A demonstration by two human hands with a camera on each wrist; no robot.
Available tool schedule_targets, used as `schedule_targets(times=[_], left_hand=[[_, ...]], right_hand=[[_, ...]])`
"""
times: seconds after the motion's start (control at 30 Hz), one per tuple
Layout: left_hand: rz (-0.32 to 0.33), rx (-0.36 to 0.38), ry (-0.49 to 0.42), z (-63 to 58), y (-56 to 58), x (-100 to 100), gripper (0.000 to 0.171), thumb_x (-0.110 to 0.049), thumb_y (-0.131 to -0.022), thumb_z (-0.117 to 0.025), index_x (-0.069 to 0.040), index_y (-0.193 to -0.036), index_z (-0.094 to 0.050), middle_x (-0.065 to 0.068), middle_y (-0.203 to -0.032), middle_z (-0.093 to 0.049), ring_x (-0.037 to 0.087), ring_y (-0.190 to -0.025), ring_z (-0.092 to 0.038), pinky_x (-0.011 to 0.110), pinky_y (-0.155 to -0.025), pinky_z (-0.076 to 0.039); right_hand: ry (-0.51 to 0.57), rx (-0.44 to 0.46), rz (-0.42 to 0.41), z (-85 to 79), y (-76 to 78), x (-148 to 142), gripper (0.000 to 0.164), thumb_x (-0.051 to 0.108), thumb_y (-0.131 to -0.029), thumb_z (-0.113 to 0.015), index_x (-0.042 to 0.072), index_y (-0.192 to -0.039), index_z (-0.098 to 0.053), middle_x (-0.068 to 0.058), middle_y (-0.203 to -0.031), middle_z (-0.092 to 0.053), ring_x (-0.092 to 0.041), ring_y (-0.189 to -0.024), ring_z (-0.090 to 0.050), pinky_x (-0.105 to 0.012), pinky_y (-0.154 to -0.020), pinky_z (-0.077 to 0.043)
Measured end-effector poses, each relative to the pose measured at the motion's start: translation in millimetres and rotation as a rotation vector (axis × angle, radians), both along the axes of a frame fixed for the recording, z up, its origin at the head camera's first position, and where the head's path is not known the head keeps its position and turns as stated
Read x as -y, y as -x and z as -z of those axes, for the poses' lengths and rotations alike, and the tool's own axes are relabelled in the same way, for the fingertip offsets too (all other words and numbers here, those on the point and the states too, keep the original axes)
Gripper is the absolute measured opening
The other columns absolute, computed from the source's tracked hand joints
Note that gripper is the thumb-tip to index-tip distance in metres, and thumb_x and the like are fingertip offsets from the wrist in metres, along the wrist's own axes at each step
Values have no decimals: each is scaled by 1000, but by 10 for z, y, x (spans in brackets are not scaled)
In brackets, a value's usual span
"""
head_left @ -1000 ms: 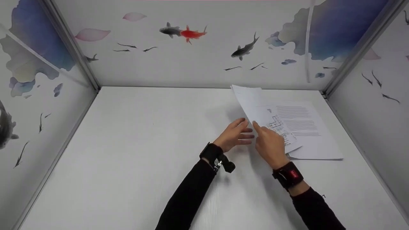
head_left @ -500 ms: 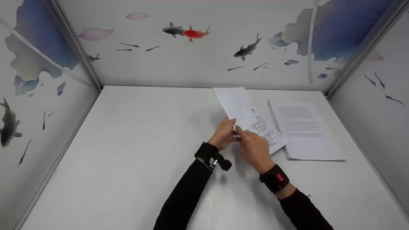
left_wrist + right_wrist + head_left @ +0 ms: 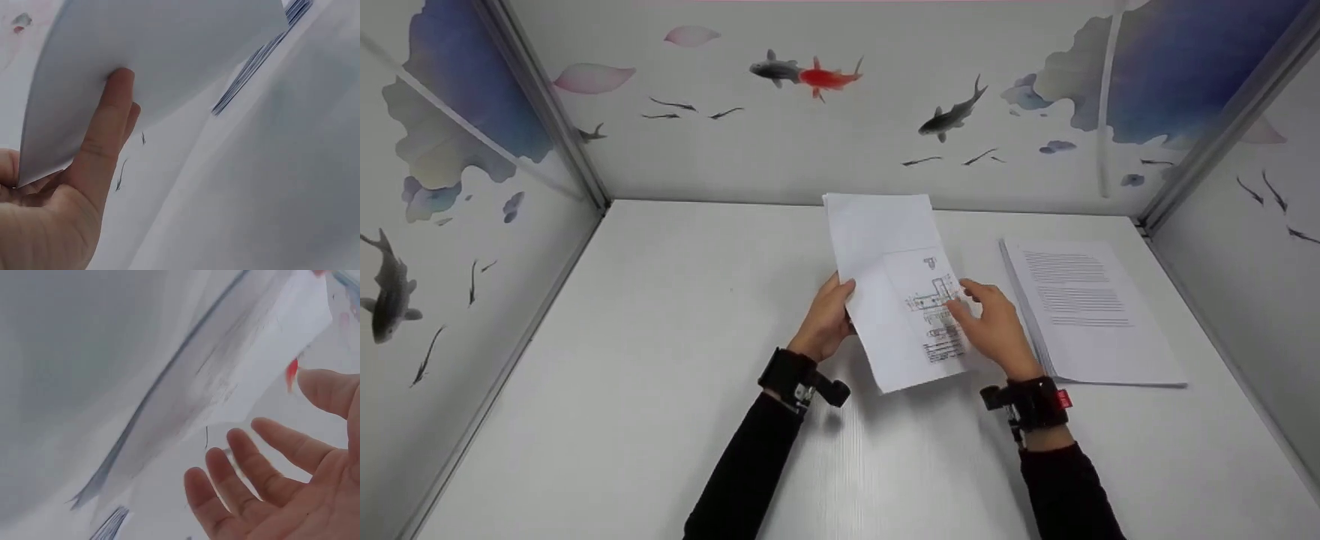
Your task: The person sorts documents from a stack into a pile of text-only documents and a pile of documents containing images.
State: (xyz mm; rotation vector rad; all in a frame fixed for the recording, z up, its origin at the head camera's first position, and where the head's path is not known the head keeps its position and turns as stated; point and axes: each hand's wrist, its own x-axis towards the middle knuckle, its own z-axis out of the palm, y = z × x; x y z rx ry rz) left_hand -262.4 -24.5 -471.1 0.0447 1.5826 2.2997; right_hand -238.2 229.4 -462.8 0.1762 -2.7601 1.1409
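One printed sheet, pinched by the left hand; right hand, fingers spread, beside it. One paper stack on the table.

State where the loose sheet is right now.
In the head view the sheet is at table centre, gripped by the left hand, right hand beside it, left of the paper stack.

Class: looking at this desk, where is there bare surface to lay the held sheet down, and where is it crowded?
Bare: the table from the left wall to the left hand, and the near strip. Crowded: the right side, where the paper stack lies beside the right hand and the sheet.
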Motion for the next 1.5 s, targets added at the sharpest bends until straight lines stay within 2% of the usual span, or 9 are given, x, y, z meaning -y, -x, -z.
schedule_targets(times=[0.17, 0.23, 0.37, 0.47, 0.6, 0.87, 1.03, 1.27, 1.5], left_hand=[[-23, 13, 36, 40, -34, 219, 43, -27, -107, -35, -25, -149, -36, 9, -128, -56, 20, -107, -61, 31, -80, -54], [-27, 6, 52, 73, -59, 299, 43, -26, -107, -34, -26, -150, -34, 8, -133, -53, 20, -115, -57, 32, -87, -53], [-30, -31, 74, 127, -83, 457, 46, -25, -107, -32, -25, -153, -30, 6, -139, -49, 23, -126, -49, 36, -97, -48], [-30, -43, 138, 130, -88, 568, 47, -26, -107, -33, -25, -154, -29, 5, -142, -47, 24, -129, -47, 39, -101, -45], [-6, -66, 263, 70, -90, 677, 48, -29, -106, -38, -26, -154, -30, 0, -146, -45, 21, -130, -46, 38, -103, -42], [144, -209, 687, -108, -173, 940, 46, -17, -99, -56, -13, -143, -44, 12, -120, -64, 22, -96, -66, 33, -73, -55], [212, -209, 795, -172, -234, 1154, 56, -1, -90, -60, -6, -143, -43, 20, -109, -67, 25, -85, -69, 38, -65, -58], [93, -209, 1008, -188, -189, 1436, 64, -3, -90, -58, -9, -149, -37, 21, -112, -63, 23, -87, -61, 30, -63, -53], [-13, -218, 1171, -208, -152, 1653, 62, -4, -95, -48, -2, -153, -27, 32, -136, -52, 41, -120, -55, 48, -92, -49]], right_hand=[[119, 284, -37, 32, 85, -19, 70, 40, -100, -52, 5, -155, -25, -27, -148, -41, -43, -131, -47, -55, -104, -41], [181, 370, -72, 54, 101, 11, 68, 42, -100, -52, 8, -154, -29, -25, -142, -49, -39, -122, -55, -48, -97, -48], [292, 433, -173, 70, 107, 67, 52, 33, -100, -56, 5, -142, -44, -17, -109, -68, -23, -86, -67, -31, -70, -53], [336, 439, -235, 46, 84, 95, 41, 23, -100, -57, 0, -133, -48, -11, -94, -72, -16, -68, -65, -25, -54, -48], [374, 431, -270, -1, 39, 169, 33, 15, -100, -55, -1, -128, -46, -12, -90, -72, -16, -62, -65, -24, -47, -45], [480, 411, -195, 128, 33, 379, 27, 12, -101, -53, 0, -125, -46, -16, -92, -71, -19, -63, -66, -25, -47, -49], [414, 433, -189, 209, 145, 556, 24, 13, -100, -55, 1, -119, -48, -14, -88, -70, -16, -62, -65, -25, -48, -50], [368, 470, -205, 154, 370, 920, 23, 14, -98, -60, 2, -115, -52, -13, -89, -71, -16, -64, -66, -29, -53, -55], [361, 483, -277, 103, 456, 1290, 47, 5, -94, -61, 7, -140, -48, -16, -99, -68, -20, -76, -68, -30, -61, -58]])
